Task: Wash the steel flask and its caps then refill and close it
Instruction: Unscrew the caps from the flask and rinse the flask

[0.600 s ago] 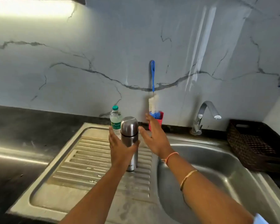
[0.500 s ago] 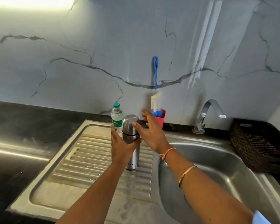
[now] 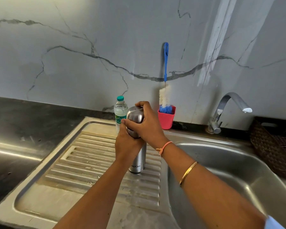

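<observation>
Fingers (image 3: 142,104) of the right hand (image 3: 149,125) curled over the domed cap (image 3: 135,115) of the steel flask (image 3: 138,160), left hand (image 3: 127,145) wrapped round its body just below.
Flask upright on the ribbed drainboard (image 3: 89,162), directly beneath the fingers. Just behind them, a water bottle (image 3: 120,108) with a green top; to their right, a pink cup (image 3: 166,120) holding a blue-handled bottle brush (image 3: 165,96), against the marble wall (image 3: 73,71). Farther right, the tap (image 3: 228,103) above the sink basin (image 3: 229,164), then a dark woven basket (image 3: 274,144).
</observation>
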Motion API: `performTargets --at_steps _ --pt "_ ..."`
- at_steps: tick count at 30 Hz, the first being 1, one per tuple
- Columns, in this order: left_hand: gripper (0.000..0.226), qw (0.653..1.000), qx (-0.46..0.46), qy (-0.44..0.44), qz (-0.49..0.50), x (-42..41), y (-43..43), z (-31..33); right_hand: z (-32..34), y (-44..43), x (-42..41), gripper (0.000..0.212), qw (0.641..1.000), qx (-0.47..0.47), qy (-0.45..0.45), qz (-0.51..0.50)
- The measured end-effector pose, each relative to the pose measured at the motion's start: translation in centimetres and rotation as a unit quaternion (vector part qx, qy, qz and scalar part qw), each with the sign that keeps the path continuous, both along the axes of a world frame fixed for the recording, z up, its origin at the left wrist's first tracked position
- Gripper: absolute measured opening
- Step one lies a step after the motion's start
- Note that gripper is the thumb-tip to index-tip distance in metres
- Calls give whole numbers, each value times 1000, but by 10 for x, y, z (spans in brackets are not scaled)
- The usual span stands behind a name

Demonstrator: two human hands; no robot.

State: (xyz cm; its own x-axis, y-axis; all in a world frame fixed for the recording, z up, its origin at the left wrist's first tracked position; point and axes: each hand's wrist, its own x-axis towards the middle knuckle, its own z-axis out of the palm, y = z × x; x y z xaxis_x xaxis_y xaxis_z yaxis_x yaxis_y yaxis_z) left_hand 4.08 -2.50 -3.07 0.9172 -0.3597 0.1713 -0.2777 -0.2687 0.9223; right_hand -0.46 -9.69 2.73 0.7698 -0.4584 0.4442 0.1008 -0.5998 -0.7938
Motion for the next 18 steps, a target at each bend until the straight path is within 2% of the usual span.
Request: performTargets --at_steps 3,9,12,18 --pt "87 1000 -12 -14 3 0 0 -2 -3 -4 2 59 999 11 -19 31" --pt "77 997 -65 -41 2 2 -5 -7 -8 -14 8 54 995 24 -51 85" --pt "62 994 -96 -47 -23 4 -4 -10 -8 -18 10 51 993 27 -56 100" --pt "51 986 -133 -49 -90 10 2 -15 -3 -35 9 43 955 152 -22 253"
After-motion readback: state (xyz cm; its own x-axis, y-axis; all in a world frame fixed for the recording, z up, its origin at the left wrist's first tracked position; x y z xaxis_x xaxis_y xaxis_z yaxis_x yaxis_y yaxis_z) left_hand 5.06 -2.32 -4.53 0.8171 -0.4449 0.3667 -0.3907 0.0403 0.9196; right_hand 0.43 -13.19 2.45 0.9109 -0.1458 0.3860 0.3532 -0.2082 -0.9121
